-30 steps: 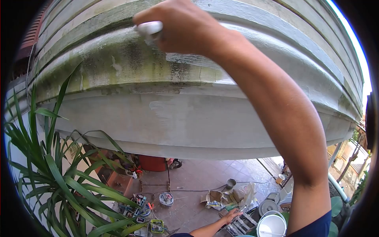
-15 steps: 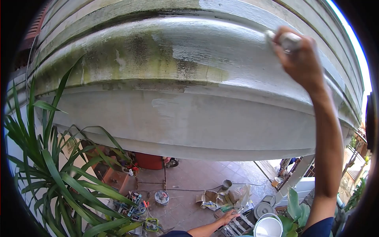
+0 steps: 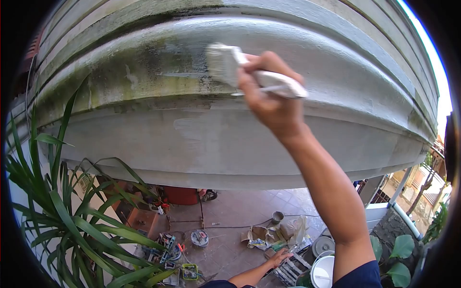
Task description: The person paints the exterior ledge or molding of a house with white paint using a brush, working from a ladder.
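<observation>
My right hand [image 3: 276, 91] grips a wide paintbrush [image 3: 283, 82] with a white, paint-smeared handle. Its blurred bristles lie against the curved wall moulding [image 3: 144, 72], at the border between fresh white paint and the dark, greenish stained part. Low in the view, my left hand [image 3: 278, 258] is closed on the top of a paint-spattered ladder [image 3: 292, 270]; its fingertips are small and partly hidden. Beside the ladder, below my right arm, is a bucket [image 3: 322, 270] of white paint.
A long-leaved plant [image 3: 72, 225] rises at the left. On the tiled floor [image 3: 240, 204] below are a tub of tools [image 3: 199, 238], a yellow-green basket [image 3: 189, 271], crumpled bags [image 3: 288, 230], a dark pot [image 3: 277, 217] and a cable. Broad leaves [image 3: 401, 247] stand at the lower right.
My right hand has swept the brush left along the moulding, from the painted right part to the stained area. White paint there reaches farther left. My left hand stays by the ladder.
</observation>
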Tool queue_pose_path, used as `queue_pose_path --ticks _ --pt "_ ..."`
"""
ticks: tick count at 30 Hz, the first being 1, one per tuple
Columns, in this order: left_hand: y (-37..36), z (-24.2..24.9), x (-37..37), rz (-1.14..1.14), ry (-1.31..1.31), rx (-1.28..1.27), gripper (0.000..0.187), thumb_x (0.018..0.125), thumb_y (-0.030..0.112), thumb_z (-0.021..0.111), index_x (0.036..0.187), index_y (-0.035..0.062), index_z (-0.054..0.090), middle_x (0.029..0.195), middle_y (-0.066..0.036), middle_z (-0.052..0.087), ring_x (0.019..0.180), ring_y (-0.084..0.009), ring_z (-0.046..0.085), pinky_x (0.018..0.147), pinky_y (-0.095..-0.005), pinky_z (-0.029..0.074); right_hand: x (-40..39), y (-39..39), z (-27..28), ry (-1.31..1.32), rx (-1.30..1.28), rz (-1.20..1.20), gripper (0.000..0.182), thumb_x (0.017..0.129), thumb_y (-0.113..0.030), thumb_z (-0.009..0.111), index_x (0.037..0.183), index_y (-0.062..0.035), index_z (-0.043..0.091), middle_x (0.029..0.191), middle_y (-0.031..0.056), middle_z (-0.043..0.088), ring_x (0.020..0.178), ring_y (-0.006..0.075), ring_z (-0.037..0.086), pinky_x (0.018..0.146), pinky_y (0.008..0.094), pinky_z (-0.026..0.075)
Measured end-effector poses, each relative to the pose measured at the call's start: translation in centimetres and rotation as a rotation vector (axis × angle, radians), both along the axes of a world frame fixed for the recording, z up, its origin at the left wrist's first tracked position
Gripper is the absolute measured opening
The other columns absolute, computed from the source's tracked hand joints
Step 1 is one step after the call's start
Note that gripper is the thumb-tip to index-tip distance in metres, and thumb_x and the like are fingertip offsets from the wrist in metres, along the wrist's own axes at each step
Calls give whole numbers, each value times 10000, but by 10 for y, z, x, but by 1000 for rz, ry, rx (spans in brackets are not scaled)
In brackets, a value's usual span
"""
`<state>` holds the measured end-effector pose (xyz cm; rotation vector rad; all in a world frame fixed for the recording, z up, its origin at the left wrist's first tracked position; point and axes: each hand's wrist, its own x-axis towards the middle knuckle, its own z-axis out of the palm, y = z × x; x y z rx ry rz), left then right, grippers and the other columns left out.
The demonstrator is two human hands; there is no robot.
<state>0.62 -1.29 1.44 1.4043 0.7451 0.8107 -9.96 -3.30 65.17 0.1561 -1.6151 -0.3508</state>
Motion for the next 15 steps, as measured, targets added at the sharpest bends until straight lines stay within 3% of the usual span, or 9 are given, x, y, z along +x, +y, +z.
queue_pose_path --ticks 2,4,6,9,10,12,14,15 --pt "13 -30 10 -35 -5 -25 705 780 573 656 1160 -16 579 1071 -142 609 998 -223 570 899 -320 428 58 2 -12 92 -119 -131 75 819 2 670 878 -10 624 945 147 722 761 124 664 634 255 534" --pt "18 -37 11 -75 33 -58 735 777 589 649 1186 -16 569 1108 -161 608 1040 -243 567 920 -329 422 106 -13 -18 133 -145 -297 66 826 26 657 880 5 627 970 157 721 798 136 673 662 256 541" --pt "32 -82 27 -10 76 -23 761 778 602 640 1219 -14 556 1158 -176 598 1093 -255 553 951 -330 405 143 -19 -18 159 -17 -516 88 814 52 651 886 7 630 985 177 714 841 178 698 703 292 561" --pt "23 -56 22 -34 76 -27 805 777 625 626 1260 -13 535 1226 -196 575 1164 -271 526 993 -332 377 146 -26 -18 135 163 -757 133 782 72 647 888 -7 639 1005 199 705 884 255 713 751 343 574" --pt "13 -31 11 -59 74 -36 820 777 633 621 1273 -14 528 1247 -202 567 1185 -276 516 1007 -332 368 128 -24 -16 89 247 -758 166 734 91 650 862 -10 629 987 213 696 935 322 701 757 392 575" --pt "7 -24 8 -40 79 -27 819 777 635 621 1274 -9 529 1246 -203 565 1182 -273 516 1006 -331 369 70 -21 -17 2 345 -877 128 730 31 652 812 -16 565 913 223 674 829 319 687 679 414 571" --pt "10 -18 5 -54 82 -34 813 778 632 622 1277 -3 529 1245 -203 564 1181 -272 517 1002 -331 373 -5 -13 -23 -75 361 -819 137 759 -71 630 732 -45 498 863 312 629 742 319 666 516 403 549" --pt "10 -16 4 -71 79 -52 808 779 628 624 1278 0 530 1246 -202 563 1181 -272 517 998 -331 377 -39 -12 -25 -95 414 -733 147 771 -91 618 719 -29 495 775 296 612 699 301 650 493 390 543"
